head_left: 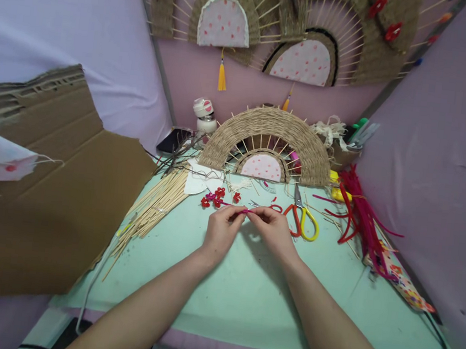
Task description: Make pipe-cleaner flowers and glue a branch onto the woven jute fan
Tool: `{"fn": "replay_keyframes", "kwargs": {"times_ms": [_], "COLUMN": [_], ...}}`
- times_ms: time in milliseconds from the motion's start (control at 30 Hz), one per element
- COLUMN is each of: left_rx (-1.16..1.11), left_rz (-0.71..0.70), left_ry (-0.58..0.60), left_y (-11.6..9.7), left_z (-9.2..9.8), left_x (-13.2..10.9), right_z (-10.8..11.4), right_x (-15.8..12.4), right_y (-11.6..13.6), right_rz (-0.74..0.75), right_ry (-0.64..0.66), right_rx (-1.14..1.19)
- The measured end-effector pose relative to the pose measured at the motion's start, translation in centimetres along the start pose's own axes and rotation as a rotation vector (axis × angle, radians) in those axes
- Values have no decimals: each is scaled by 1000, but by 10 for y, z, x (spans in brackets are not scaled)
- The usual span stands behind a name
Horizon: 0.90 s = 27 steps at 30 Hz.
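Stick bundle (155,202) at 9 o'clock, red flowers (218,194) at 10, close in. Left hand (223,229): fingertips pinched on pink strip (246,211), dial centre. Right hand (274,231): same pinch, other end. Probably a bend/twist step, fingers hide most of it; calls for fine, steady grip. Scissors (299,203) at 3. Room at 6, to table (240,303) edge.

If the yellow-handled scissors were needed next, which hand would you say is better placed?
Probably the right hand: the scissors lie beside it, and the left hand is farther off. Both pinch the pink strip, so the left would likely hold it alone.
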<state>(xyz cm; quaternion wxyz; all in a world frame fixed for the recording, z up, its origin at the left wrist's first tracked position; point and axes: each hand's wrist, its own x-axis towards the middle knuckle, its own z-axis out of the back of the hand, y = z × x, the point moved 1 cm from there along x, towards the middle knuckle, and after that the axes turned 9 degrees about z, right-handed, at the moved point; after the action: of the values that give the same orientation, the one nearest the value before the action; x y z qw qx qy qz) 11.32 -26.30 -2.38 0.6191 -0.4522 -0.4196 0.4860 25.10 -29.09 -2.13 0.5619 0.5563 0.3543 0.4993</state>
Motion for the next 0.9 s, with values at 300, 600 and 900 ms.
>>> {"fn": "replay_keyframes", "kwargs": {"times_ms": [300,600,900], "left_rx": [-187,66,216], "left_rz": [160,-66,-121], "left_ry": [12,-6,52], "left_y": [1,-1,-2], "left_z": [-3,3,2], "left_x": [-1,-1,-1], "right_z": [0,5,13], "right_x": [0,-3,1], "right_y": [2,8,13], "right_rz": [-51,259,345], "right_ry": [-44,68,248], "right_rx": [34,-251,-402]}}
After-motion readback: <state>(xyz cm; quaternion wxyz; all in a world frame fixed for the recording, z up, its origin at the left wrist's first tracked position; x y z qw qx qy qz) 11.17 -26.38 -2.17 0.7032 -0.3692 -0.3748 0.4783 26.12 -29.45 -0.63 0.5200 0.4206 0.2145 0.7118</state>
